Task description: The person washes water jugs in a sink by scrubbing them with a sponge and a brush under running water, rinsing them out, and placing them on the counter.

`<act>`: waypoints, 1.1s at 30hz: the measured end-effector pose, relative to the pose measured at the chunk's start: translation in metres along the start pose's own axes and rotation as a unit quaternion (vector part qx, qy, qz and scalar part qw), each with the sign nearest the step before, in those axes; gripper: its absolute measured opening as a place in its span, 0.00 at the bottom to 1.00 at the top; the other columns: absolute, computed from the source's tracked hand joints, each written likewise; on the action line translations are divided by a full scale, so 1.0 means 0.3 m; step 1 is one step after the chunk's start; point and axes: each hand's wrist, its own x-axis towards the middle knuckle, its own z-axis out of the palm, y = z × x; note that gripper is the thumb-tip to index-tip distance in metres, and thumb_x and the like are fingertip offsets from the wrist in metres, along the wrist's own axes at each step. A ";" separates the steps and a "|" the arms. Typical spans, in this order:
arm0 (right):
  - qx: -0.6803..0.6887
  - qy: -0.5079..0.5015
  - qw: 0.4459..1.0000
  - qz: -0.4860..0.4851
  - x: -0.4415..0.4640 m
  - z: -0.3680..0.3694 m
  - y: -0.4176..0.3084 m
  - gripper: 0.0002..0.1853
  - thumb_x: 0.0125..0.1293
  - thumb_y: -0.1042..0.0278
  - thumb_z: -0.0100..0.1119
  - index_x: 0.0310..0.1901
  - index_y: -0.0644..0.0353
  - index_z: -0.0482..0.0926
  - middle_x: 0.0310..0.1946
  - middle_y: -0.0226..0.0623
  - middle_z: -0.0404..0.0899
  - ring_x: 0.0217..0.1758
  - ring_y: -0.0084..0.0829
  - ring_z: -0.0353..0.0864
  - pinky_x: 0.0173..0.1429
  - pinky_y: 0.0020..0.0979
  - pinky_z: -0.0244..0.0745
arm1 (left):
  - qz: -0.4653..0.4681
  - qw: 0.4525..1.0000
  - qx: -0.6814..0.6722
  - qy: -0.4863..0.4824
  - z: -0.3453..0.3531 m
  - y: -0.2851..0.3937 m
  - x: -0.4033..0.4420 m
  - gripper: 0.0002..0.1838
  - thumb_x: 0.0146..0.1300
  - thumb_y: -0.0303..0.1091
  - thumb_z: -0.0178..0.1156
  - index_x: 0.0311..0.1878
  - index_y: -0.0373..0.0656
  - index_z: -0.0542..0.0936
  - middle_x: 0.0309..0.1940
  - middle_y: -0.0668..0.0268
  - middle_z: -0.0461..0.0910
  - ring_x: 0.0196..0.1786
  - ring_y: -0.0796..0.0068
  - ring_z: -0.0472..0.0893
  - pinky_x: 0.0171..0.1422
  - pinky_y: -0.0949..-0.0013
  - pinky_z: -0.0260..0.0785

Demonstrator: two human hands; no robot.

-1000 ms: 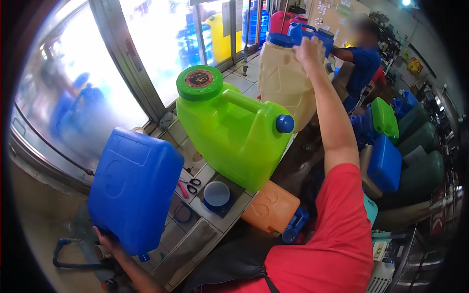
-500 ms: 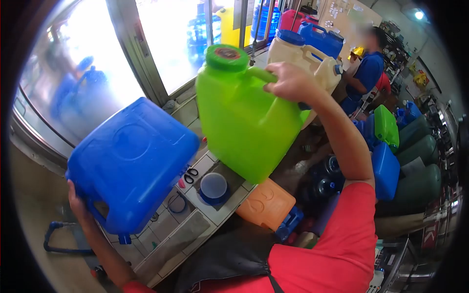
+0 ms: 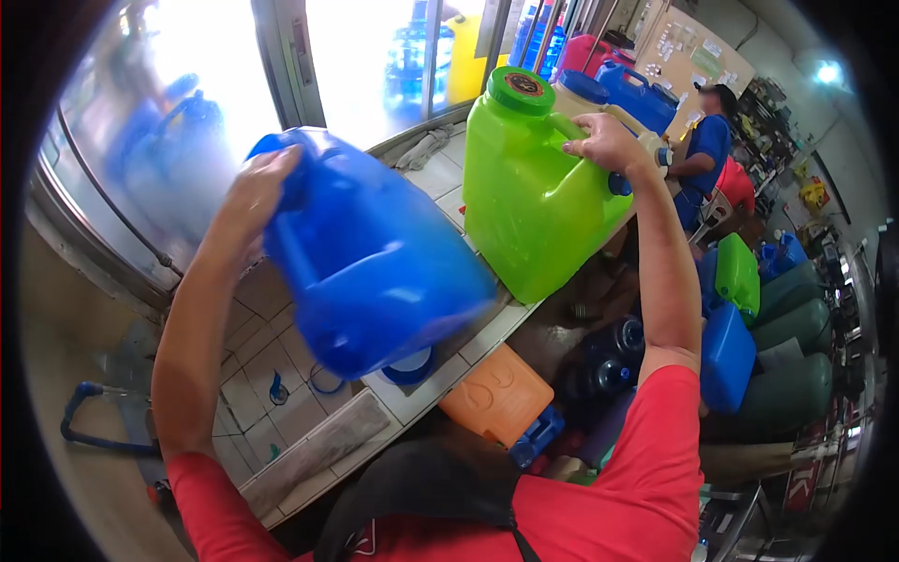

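My left hand [image 3: 267, 183] is closed on the upper end of a blue water jug [image 3: 403, 272], which hangs tilted above the tiled counter and is slightly blurred. Its handle runs down its left side. On the right, my right hand [image 3: 604, 142] grips the handle of a bright green water jug [image 3: 529, 206] with a green screw cap [image 3: 521, 91]. This jug stands upright at the counter's outer edge, in front of a cream jug with a blue cap [image 3: 584, 86]. Below the blue jug, a round blue-rimmed container [image 3: 409, 367] is partly hidden.
A grey rag [image 3: 426, 148] lies by the window frame. An orange jug [image 3: 499, 393] and dark round bottles [image 3: 604, 361] are below the counter's edge. Farther right are a blue container [image 3: 727, 356] and green tanks [image 3: 782, 398]. A person in blue [image 3: 707, 150] stands at the back.
The blue jug has turned and shifted right, with my left hand now at its top instead of its lower left. My right hand has carried the green jug right, toward the cream jug.
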 end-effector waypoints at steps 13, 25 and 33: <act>-0.120 -0.030 0.992 -0.008 0.032 -0.051 0.064 0.29 0.54 0.60 0.69 0.58 0.65 0.79 0.46 0.48 0.86 0.45 0.35 0.85 0.52 0.32 0.76 | 0.102 0.948 0.287 -0.093 0.583 0.293 0.201 0.40 0.72 0.67 0.38 0.52 0.37 0.84 0.51 0.46 0.82 0.59 0.53 0.79 0.68 0.53 0.65; 0.026 0.223 0.974 -0.029 -0.144 -0.052 -0.008 0.29 0.64 0.53 0.70 0.60 0.66 0.77 0.48 0.45 0.84 0.48 0.31 0.83 0.56 0.31 0.75 | 0.408 0.872 0.133 0.235 0.459 -0.110 -0.001 0.13 0.62 0.35 0.63 0.47 0.39 0.80 0.41 0.56 0.81 0.49 0.51 0.80 0.58 0.55 0.71; 0.100 0.363 0.922 -0.091 -0.501 0.056 -0.279 0.13 0.70 0.65 0.63 0.50 0.66 0.82 0.46 0.40 0.83 0.50 0.28 0.80 0.58 0.28 0.73 | 0.005 0.905 0.393 -0.164 0.525 -0.761 -0.284 0.32 0.51 0.56 0.71 0.51 0.40 0.83 0.49 0.46 0.75 0.56 0.47 0.74 0.60 0.55 0.70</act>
